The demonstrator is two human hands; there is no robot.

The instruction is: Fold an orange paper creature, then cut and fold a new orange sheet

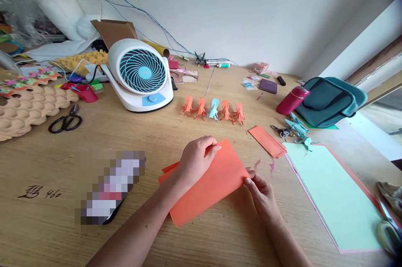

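Loosely curled, the left hand (197,159) lies palm-down on an orange sheet (216,187), its fingertips bent over the sheet's far edge; whether they hook under that edge or only press on it cannot be made out. The right hand (263,195) has thumb and forefinger closed together on the sheet's right corner, the other fingers tucked beneath. The sheet lies flat and slantwise on the wooden table (47,225), between the two hands. A second orange edge (167,169) peeks out from under it by the left wrist, mostly covered.

Just beyond the right hand lies a folded orange strip (266,141), and beside that a mint-green sheet (333,193) on a pink backing. Farther back a row of small folded paper figures (213,110) stands, four orange and one blue. Behind them sits a white desk fan (140,75), with black scissors (65,122) to its left. A red bottle (292,100) and a teal bag (329,99) lie at the right. An object (109,187) near the left forearm is pixelated and unreadable, and things at the right border are cut off
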